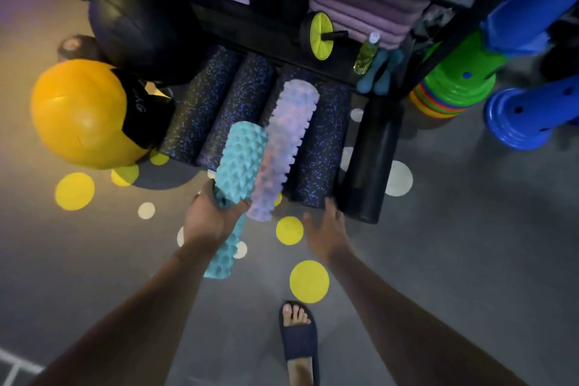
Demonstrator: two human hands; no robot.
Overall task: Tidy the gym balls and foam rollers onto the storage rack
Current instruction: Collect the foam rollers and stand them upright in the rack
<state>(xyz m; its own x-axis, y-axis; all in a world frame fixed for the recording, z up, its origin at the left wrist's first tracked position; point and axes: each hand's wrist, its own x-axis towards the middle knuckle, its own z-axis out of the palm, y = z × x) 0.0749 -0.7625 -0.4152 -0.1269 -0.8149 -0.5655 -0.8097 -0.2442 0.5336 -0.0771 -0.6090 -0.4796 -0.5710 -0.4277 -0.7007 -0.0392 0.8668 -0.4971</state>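
My left hand [213, 213] grips a teal knobbed foam roller [241, 163] around its middle; its far end rests on the row of speckled black-and-purple rollers [319, 147] at the foot of the black storage rack [282, 47]. A pale lilac knobbed roller [282, 141] lies on that row just right of the teal one. My right hand [326, 229] hovers with fingers spread near the close ends of the rollers, holding nothing. A plain black roller [372, 153] lies at the row's right. A yellow-and-black ball [84, 113] and a black gym ball [134, 25] sit to the left.
The rack shelf holds folded purple mats [360, 9], a yellow ab wheel [316, 34], a clear bottle [366, 53] and blue dumbbells [379, 78]. Stacked coloured cones [451, 84] and blue bases [517, 116] stand right of the rack. My sandalled foot [297, 338] stands on the grey dotted floor.
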